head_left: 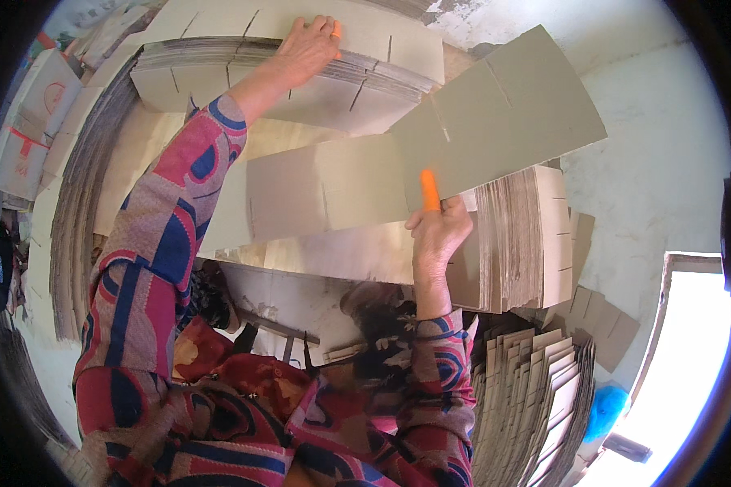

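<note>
Two hands: both bare but for one orange finger cap each, reaching over a wooden table [341, 256] from its near edge.
Left hand [309, 53]: on top of the far stack [325, 101], fingers bent and close together; from where I stand, can't tell whether they grip a piece.
Right hand [445, 235]: pinching the cardboard sheet [406, 162] by its near edge, capped finger laid along the upper face, thumb beside it.
Sheet: long, slitted, bent near the middle; slants above the table from near the left part of the near edge to past the far right corner.
Far stack: slitted grey-brown cardboard, many layers, along the far edge.
Right stack [520, 243]: pieces packed face to face, at the right edge.
Left stack [89, 195]: tall layered pile, along the left edge.
Below right: more cardboard pieces [536, 398], off the table, near a blue bag [607, 410].
Sleeves [154, 243]: patterned, red, blue and tan.
</note>
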